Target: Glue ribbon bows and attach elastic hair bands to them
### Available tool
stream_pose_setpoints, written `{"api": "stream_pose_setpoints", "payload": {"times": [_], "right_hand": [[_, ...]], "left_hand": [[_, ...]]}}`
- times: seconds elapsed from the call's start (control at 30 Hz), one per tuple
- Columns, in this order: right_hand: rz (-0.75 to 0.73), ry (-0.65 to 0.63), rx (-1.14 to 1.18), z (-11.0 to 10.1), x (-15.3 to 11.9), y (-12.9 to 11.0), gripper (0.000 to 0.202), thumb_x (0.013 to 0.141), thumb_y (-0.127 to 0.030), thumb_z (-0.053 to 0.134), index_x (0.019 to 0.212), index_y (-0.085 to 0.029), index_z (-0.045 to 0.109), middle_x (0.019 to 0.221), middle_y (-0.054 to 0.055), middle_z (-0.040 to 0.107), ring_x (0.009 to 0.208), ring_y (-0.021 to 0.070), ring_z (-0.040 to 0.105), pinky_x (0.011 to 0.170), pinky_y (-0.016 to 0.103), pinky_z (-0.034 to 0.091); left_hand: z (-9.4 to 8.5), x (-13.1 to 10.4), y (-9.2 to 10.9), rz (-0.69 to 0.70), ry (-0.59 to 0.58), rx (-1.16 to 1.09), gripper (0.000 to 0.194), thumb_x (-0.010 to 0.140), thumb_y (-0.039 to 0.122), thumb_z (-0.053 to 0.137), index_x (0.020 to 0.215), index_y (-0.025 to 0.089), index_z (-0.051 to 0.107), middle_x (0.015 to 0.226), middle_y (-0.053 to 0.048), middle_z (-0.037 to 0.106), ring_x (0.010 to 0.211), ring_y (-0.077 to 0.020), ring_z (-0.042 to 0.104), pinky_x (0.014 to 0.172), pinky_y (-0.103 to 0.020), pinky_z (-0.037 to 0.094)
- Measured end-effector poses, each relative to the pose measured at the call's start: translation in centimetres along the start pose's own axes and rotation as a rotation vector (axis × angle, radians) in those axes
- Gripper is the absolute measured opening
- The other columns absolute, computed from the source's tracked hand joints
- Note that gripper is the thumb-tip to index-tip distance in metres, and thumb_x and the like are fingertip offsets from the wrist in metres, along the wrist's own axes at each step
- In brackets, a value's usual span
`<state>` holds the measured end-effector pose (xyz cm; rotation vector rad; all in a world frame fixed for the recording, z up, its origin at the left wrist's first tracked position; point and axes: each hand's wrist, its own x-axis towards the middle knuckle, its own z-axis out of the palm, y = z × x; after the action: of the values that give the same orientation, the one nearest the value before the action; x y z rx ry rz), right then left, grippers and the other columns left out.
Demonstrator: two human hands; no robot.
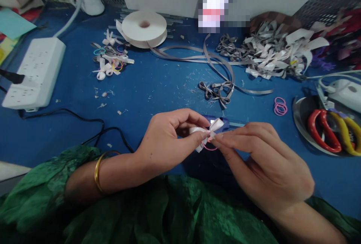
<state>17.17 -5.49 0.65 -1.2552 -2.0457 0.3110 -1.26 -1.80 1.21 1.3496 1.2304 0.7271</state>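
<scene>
My left hand [172, 134] pinches a pale pink ribbon bow [216, 124] between thumb and fingers. A thin pink hair elastic [209, 148] hangs in a loop beneath the bow. From the other side, the thumb and fingertips of my right hand [262, 161] are closed at the bow's middle, where a small piece of ribbon shows. Just behind the bow lies a dark blue object [225, 124], partly hidden by my fingers, so its kind is unclear. Several small grey ribbon bows [217, 92] rest on the blue table beyond my hands.
A ribbon spool [143, 29] trails grey ribbon [180, 54]. Finished bows with elastics [108, 61] lie left, a heap of bows [267, 50] right. Pink elastics [280, 106] lie near a dish holding red-handled [323, 131] and yellow-handled tools. A power strip [35, 72] and black cord sit left.
</scene>
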Motion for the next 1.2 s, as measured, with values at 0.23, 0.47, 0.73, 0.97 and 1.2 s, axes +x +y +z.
{"api": "stream_pose_setpoints", "payload": {"times": [0.23, 0.47, 0.73, 0.97, 1.2], "right_hand": [[0.046, 0.004, 0.067, -0.06, -0.02, -0.04, 0.020, 0.082, -0.008, 0.070, 0.090, -0.026, 0.067, 0.081, 0.000, 0.074, 0.073, 0.0174, 0.067, 0.071, 0.037, 0.049], [0.400, 0.162, 0.391, 0.38, 0.13, -0.41, 0.012, 0.082, -0.017, 0.075, 0.085, -0.028, 0.071, 0.079, -0.001, 0.071, 0.071, 0.0166, 0.064, 0.063, 0.032, 0.051], [0.205, 0.063, 0.253, 0.39, -0.38, -0.23, 0.021, 0.082, -0.009, 0.072, 0.092, -0.028, 0.068, 0.082, -0.001, 0.071, 0.079, 0.0178, 0.066, 0.072, 0.036, 0.051], [0.267, 0.061, 0.316, 0.32, -0.04, -0.40, 0.018, 0.083, -0.011, 0.072, 0.088, -0.028, 0.069, 0.080, -0.002, 0.071, 0.076, 0.0169, 0.065, 0.071, 0.035, 0.052], [0.445, 0.129, 0.496, 0.47, 0.22, -0.37, 0.013, 0.082, -0.013, 0.074, 0.086, -0.024, 0.070, 0.083, -0.001, 0.072, 0.077, 0.0145, 0.066, 0.070, 0.028, 0.054]], "left_hand": [[-0.03, -0.07, 0.04, 0.003, -0.005, -0.005, 0.009, 0.078, 0.018, 0.072, 0.086, 0.015, 0.074, 0.078, -0.003, 0.077, 0.065, -0.0125, 0.068, 0.057, -0.019, 0.051], [-0.17, -0.13, 0.18, -0.011, 0.011, 0.007, 0.010, 0.079, 0.021, 0.072, 0.087, 0.015, 0.074, 0.078, -0.004, 0.077, 0.065, -0.0139, 0.069, 0.056, -0.020, 0.050], [-0.01, -0.04, -0.11, 0.002, -0.003, -0.004, 0.010, 0.078, 0.020, 0.072, 0.087, 0.015, 0.074, 0.079, -0.004, 0.077, 0.066, -0.0134, 0.069, 0.056, -0.020, 0.050], [-0.03, -0.13, -0.01, 0.015, -0.003, 0.005, 0.011, 0.079, 0.021, 0.072, 0.088, 0.015, 0.074, 0.078, -0.003, 0.077, 0.066, -0.0127, 0.068, 0.057, -0.019, 0.051], [-0.09, -0.10, 0.16, 0.020, 0.007, 0.020, 0.010, 0.079, 0.020, 0.072, 0.087, 0.014, 0.074, 0.077, -0.004, 0.077, 0.064, -0.0126, 0.068, 0.057, -0.019, 0.051]]}}
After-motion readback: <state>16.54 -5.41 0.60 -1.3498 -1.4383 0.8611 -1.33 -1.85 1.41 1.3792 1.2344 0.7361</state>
